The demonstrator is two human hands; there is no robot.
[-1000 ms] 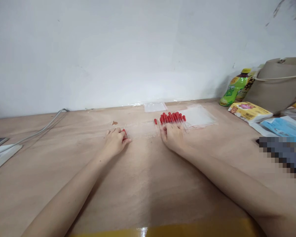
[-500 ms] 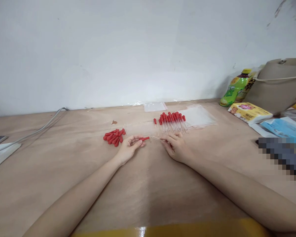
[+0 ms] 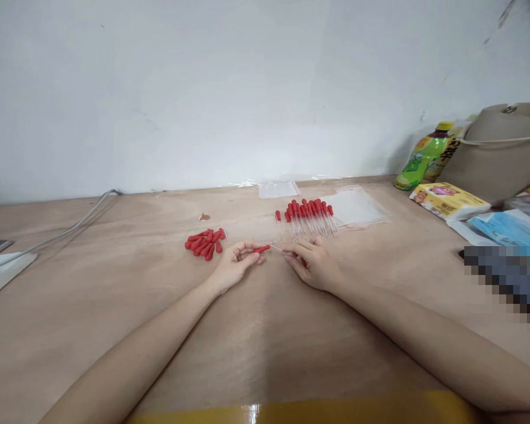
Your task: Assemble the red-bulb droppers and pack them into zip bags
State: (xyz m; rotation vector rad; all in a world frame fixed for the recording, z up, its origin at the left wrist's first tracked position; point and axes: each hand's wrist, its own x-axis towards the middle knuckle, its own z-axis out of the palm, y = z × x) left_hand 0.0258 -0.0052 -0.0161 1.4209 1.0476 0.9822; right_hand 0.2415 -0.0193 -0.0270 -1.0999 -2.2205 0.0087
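Between the thumb and fingers of my left hand [image 3: 236,268] is a red rubber dropper bulb [image 3: 262,249], its narrow end pointing right. My right hand [image 3: 315,265] pinches a thin clear glass tube [image 3: 275,248], whose left end meets the bulb's mouth; whether it has gone inside is too small to tell. Left of my left hand lies a pile of loose red bulbs [image 3: 205,243]. Behind my hands, clear glass tubes [image 3: 251,228] lie in a row. Beyond my right hand, several droppers with red bulbs fitted [image 3: 309,212] lie side by side.
Clear plastic bags [image 3: 360,207] lie behind the droppers, and another small bag [image 3: 278,189] is near the wall. At right stand a green drink bottle [image 3: 419,159], a yellow tissue pack [image 3: 450,200] and a beige bag [image 3: 494,159]. A grey cable [image 3: 90,215] runs along the left.
The red bulb and the glass tube, apart before, now meet end to end. Both hands have stayed in nearly the same place.
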